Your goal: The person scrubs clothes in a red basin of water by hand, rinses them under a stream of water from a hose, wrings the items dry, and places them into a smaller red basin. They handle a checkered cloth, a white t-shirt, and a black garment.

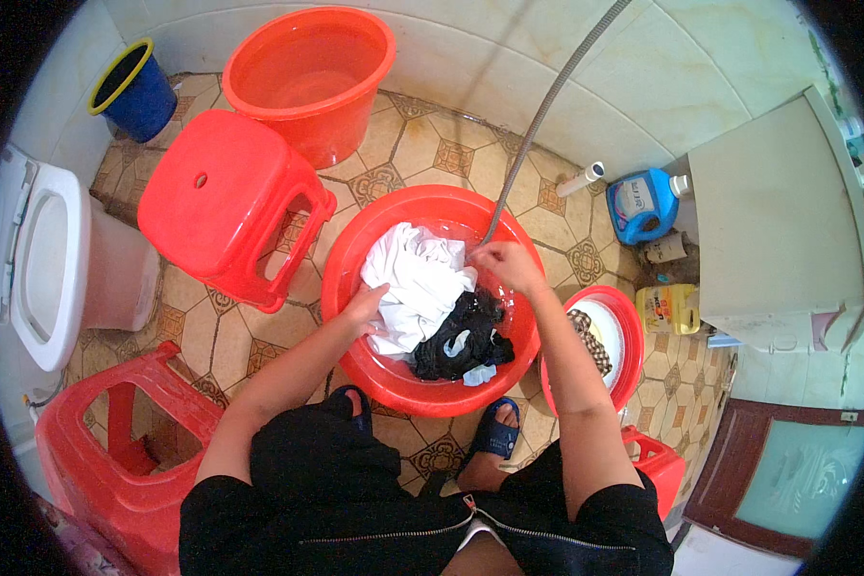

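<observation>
A red basin (408, 396) on the floor in front of me holds water and laundry. White cloth (415, 278) is heaped on its left side, rising above the rim. Wet black cloth (463, 336) lies to the right, with small pale blue patches at its near edge. My left hand (363, 309) grips the near left edge of the white cloth, thumb on top and fingers partly hidden. At the basin's far right, my right hand (509, 265) is closed at the lower end of a grey flexible hose (538, 130); the hose's tip is hidden.
A smaller red basin (634, 336) with checked cloth stands to the right. Red stools (216, 197) and a toilet (48, 259) are at left. Behind stand a large red tub (307, 86) and blue bucket (144, 101). A blue jug (638, 206) and yellow bottle (667, 309) flank a cabinet (778, 221).
</observation>
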Available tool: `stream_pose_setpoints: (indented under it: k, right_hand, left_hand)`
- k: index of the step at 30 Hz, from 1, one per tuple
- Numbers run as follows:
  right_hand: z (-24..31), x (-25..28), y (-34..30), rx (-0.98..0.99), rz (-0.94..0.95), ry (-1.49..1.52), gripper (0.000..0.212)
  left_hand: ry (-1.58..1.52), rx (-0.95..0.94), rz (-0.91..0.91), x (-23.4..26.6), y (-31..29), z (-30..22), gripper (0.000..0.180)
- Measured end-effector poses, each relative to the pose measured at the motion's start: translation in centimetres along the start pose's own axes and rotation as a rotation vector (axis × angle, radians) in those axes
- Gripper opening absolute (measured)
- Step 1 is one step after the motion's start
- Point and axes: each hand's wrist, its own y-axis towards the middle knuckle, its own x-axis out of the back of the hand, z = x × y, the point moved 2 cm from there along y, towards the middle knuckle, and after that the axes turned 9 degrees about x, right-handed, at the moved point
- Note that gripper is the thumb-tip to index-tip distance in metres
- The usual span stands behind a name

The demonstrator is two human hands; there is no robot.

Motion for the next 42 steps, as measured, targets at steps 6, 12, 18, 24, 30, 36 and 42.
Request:
stream_pose_setpoints:
  k: [6,12,18,24,30,36,42]
  right_hand:
    - [2.6,-8.8,5.5,0.079,-0.327,0.293,0.083]
    - [3.9,-15.8,5.7,0.124,-0.181,0.484,0.078]
    - [12.1,-9.5,-1.4,0.424,-0.005,0.322,0.056]
    - [12.7,-3.3,-3.9,0.684,0.039,0.005,0.036]
    - [3.7,-3.1,-4.3,0.112,0.536,-0.223,0.039]
    - [5.8,-10.7,-1.3,0.178,-0.159,-0.364,0.069]
    - [3.8,-16.2,1.5,0.162,-0.267,-0.528,0.069]
  left_hand:
    - [-0.055,0.067,-0.005,1.5,2.4,1.0,0.071]
    - [-0.311,0.028,0.279,-1.6,-1.8,-2.1,0.099]
    - [-0.563,-0.133,0.540,-0.4,-0.5,-1.8,0.071]
    - [-0.427,-0.598,0.381,1.7,-0.4,-2.5,0.013]
    - [0.891,-0.907,-0.291,-0.2,-4.8,-4.0,0.073]
    - [1.405,-0.782,-0.586,-3.8,-5.5,0.9,0.101]
    - [1.470,-0.555,-0.513,-3.0,-1.1,0.9,0.112]
